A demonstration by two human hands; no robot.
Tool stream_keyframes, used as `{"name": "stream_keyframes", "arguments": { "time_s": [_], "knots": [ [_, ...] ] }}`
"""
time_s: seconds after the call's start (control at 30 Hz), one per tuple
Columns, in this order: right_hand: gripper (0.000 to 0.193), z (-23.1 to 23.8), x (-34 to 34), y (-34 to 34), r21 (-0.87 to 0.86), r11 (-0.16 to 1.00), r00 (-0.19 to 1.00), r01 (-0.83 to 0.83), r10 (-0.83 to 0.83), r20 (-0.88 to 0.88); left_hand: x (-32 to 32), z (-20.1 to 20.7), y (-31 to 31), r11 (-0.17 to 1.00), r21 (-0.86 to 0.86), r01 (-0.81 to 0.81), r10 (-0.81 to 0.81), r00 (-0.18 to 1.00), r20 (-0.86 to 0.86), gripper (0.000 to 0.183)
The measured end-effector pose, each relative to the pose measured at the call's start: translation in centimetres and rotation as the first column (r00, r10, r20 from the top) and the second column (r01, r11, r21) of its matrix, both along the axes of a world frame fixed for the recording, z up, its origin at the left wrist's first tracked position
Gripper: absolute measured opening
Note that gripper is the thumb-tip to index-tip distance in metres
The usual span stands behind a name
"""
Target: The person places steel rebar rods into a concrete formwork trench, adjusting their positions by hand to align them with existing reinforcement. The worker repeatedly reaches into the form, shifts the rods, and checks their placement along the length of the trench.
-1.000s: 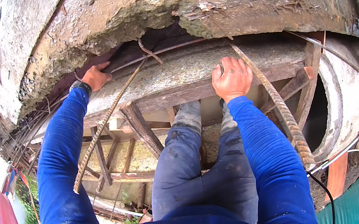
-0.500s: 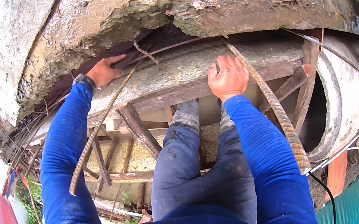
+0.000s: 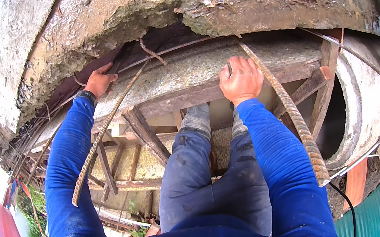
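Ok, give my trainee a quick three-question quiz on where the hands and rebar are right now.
1. True or false: the right hand rests on the grey panel.
2. Which hand is nearer the rebar hanging down on the left: A) left hand, B) right hand?
3. What passes just right of the right hand, slanting down?

Key: 1 true; 2 A; 3 a thick ribbed rebar.

No packages, labels, signs or screens can be made out in this view; the small pale objects at the far left edge and the pale thing at the right edge are too blurred and bent by the lens to tell what they are
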State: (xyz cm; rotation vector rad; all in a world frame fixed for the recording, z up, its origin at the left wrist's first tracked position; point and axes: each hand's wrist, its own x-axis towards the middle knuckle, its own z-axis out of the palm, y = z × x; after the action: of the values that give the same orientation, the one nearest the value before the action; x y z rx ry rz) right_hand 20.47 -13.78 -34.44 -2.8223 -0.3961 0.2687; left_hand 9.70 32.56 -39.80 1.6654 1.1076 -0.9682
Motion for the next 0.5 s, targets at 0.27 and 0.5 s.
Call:
{"name": "stream_keyframes", "arguments": {
  "time_s": [0.27,0.5],
  "knots": [
    [0.017,-0.3,-0.1,-0.3,0.019,1.000,1.000,-0.001,0.000,0.019,2.3,4.9,-2.8,0.969,-0.045,0.244,-0.243,0.969,0.040,0.072],
    [0.017,-0.4,-0.3,-0.5,-0.053,0.999,1.000,0.012,-0.013,-0.014,10.5,4.0,-7.0,0.685,-0.103,0.721,-0.719,0.692,0.059,0.071]
  ]
}}
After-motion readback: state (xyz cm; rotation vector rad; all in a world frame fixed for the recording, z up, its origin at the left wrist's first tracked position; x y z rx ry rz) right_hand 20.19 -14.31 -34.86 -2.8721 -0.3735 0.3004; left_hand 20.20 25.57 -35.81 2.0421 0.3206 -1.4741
